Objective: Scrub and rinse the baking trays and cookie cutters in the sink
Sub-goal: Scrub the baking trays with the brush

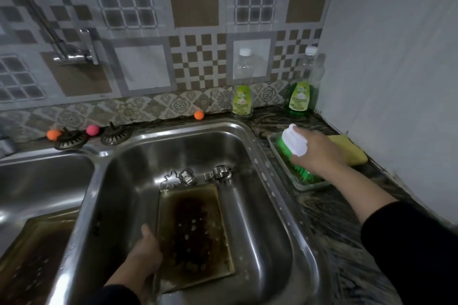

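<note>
A dirty baking tray (193,233) with burnt dark residue lies in the right sink basin (267,205). My left hand (146,250) grips its left edge. Several metal cookie cutters (195,177) lie just beyond the tray's far end. A second stained tray (34,255) sits in the left basin. On the counter to the right, my right hand (317,151) grips a scrub brush (295,141) with a white handle and green bristles, resting in a clear shallow dish (309,184).
A yellow sponge (352,151) lies behind the dish. Two green dish soap bottles (241,100) (301,96) stand at the back wall by the corner. Two sink strainers (115,135) and small coloured balls (199,115) sit on the back ledge. The tap (74,54) is mounted up left.
</note>
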